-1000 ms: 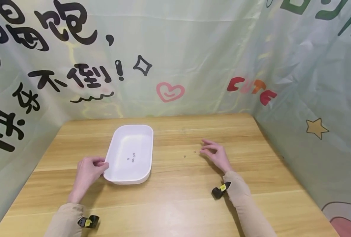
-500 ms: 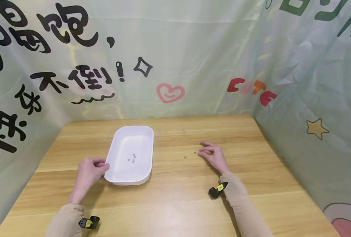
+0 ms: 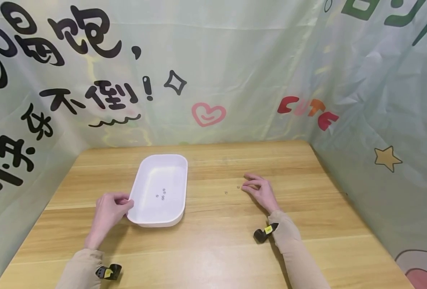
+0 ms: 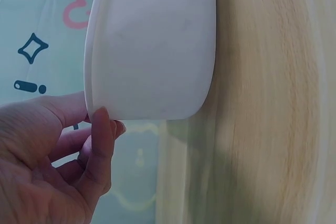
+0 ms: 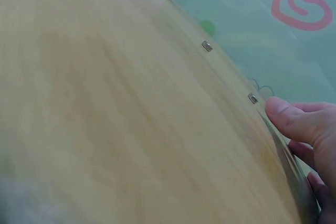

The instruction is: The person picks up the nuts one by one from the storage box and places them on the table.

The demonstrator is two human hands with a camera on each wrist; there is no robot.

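A white plastic tray [image 3: 159, 176] lies on the left half of the table, with several tiny metal nuts [image 3: 164, 192] on its floor. My left hand [image 3: 108, 210] pinches the rim at the tray's near left corner; the left wrist view shows thumb and fingers on the tray's [image 4: 152, 45] edge. On the bare wood to the right, two more nuts lie apart, one farther left [image 5: 207, 46] and one nearer [image 5: 253, 98] my right hand. My right hand [image 3: 263, 194] hovers low just right of the nearer nut, thumb and forefinger close together. Nothing shows between its fingertips.
The wooden table [image 3: 213, 245] meets a printed cloth backdrop [image 3: 235, 60] at the back and both sides. Each sleeved wrist carries a small black camera, one on the left [image 3: 108, 272] and one on the right [image 3: 265, 233].
My right hand has shifted slightly left, nearer the closest nut, then stayed almost still. The left hand keeps its hold on the tray. The head view has tilted a little.
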